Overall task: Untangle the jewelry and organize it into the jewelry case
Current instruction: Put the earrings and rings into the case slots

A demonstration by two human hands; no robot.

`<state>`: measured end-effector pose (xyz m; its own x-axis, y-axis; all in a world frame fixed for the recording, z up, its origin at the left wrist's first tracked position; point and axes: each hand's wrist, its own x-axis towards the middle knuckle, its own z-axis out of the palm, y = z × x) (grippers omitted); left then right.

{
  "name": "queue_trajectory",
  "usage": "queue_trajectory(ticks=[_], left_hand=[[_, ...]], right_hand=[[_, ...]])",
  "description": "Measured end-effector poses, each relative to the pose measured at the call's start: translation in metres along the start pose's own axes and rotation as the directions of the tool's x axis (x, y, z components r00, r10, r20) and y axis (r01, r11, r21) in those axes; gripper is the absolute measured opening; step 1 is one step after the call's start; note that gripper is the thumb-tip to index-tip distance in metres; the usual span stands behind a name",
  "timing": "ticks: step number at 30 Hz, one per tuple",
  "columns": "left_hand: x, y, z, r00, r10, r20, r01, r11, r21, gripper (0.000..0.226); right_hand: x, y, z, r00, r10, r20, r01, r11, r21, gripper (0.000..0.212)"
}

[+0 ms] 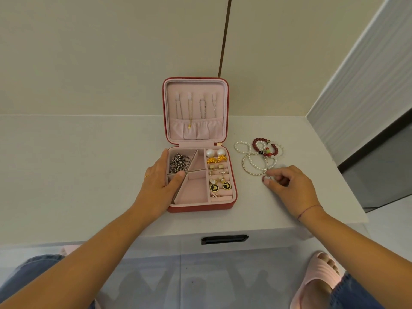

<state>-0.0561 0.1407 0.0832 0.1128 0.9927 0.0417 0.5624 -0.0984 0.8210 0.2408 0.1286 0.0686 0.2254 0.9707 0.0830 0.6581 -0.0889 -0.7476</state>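
A red jewelry case (231, 166) with pink lining lies open on the white table (89, 163). Thin chains (190, 108) hang in its raised lid. A dark metal necklace (178, 165) fills the top-left compartment, and several earrings (219, 172) sit in the right column. My left hand (159, 181) rests on the case's left edge, thumb on a divider. A tangle of pearl and red bead bracelets (259, 156) lies right of the case. My right hand (287, 185) pinches a small ring (266, 177) at the tangle's near edge.
A black drawer handle (224, 239) shows on the table's front face. A wall panel rises behind the case and a grey ribbed panel (361, 90) stands at the right. My slippered foot (316, 275) is on the floor below.
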Motion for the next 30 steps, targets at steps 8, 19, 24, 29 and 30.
queue_trajectory(ticks=[8,19,24,29,30], left_hand=[[-0.001,-0.001,0.001,0.999,-0.054,0.002,0.054,0.998,0.013,0.059],[0.001,-0.004,0.002,0.999,-0.036,-0.004,0.036,0.999,0.016,0.054],[0.003,-0.009,0.001,1.000,-0.024,0.001,0.024,1.000,0.017,0.048],[0.001,-0.005,0.002,1.000,-0.013,-0.008,0.013,1.000,0.004,0.047],[0.001,-0.005,0.002,1.000,-0.009,-0.002,0.009,1.000,-0.001,0.043]], right_hand=[[0.006,0.000,-0.001,0.998,0.048,0.034,-0.048,0.999,0.007,0.011],[-0.004,-0.024,-0.006,0.995,0.032,0.095,-0.055,0.966,0.251,0.013],[-0.017,-0.064,-0.001,0.965,-0.160,0.207,0.090,0.946,0.312,0.017],[-0.024,-0.070,0.015,0.839,-0.461,0.291,0.458,0.885,0.082,0.022],[-0.024,-0.069,0.016,0.824,-0.487,0.290,0.489,0.869,0.074,0.022]])
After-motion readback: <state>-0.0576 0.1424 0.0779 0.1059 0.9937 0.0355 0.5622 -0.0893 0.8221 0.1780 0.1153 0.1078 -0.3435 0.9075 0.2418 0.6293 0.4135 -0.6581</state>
